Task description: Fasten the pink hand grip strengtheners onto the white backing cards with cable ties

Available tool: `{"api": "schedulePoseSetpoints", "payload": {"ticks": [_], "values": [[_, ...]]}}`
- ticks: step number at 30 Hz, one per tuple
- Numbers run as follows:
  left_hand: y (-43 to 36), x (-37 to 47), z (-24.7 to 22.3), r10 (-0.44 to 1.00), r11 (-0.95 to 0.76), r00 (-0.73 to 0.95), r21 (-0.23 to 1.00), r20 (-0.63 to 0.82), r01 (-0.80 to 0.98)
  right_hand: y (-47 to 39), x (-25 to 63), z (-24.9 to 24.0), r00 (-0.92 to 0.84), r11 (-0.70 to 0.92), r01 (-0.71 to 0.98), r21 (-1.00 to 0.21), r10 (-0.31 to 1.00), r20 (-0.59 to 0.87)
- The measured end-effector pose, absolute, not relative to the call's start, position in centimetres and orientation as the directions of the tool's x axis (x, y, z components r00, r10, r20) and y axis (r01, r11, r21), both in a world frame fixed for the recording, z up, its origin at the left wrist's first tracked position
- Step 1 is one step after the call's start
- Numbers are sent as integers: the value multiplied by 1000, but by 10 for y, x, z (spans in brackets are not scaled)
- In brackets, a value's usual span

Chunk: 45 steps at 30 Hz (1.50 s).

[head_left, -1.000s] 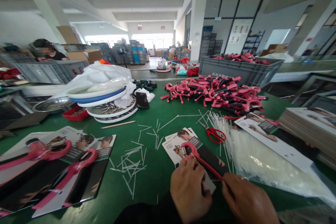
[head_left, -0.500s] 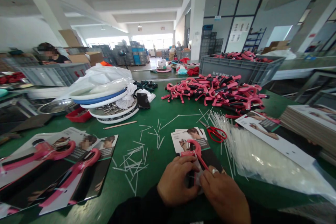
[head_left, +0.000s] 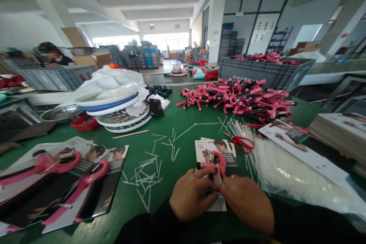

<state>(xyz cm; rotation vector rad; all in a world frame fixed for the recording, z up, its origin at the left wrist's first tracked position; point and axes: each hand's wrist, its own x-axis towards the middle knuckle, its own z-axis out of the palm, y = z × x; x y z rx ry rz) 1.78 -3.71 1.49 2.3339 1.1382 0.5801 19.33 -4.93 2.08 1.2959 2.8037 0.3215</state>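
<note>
Pink grip tool (head_left: pixel 222 161) (green tabletop (head_left: pixel 180 119))

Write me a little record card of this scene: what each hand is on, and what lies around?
Left hand: fingers curled on a pink hand grip strengthener lying over printed cards
Right hand: fingers at the same strengthener; exactly what they pinch is hidden
Left side: scattered white plastic strips; carded strengtheners
Right side: red-handled scissors; bag of white cable ties
Beyond: heap of pink-and-black strengtheners; gray crate holding more
Background: person behind another crate
</note>
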Motion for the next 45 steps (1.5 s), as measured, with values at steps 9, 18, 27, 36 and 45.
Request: {"api": "schedulePoseSetpoints", "payload": {"ticks": [9, 18, 27, 36, 45], "values": [[-34, 27, 18, 856, -500, 492, 497, 160, 709, -49, 196, 25, -625, 617, 776, 129, 780, 27], [-36, 36, 31, 869, -481, 481, 426, 117, 766, -49, 193, 23, -642, 643, 756, 121, 765, -47], [-52, 25, 16, 881, -469, 450, 406, 147, 784, 16, 250, 43, -318, 320, 947, -4, 943, 100], [-53, 10, 6, 957, -291, 205, 698, 207, 654, 78, 270, 21, -145, 139, 983, 116, 988, 48], [-53, 28, 6, 987, -145, 85, 546, 133, 825, 90, 272, 36, -93, 89, 994, -69, 994, -60]]}}
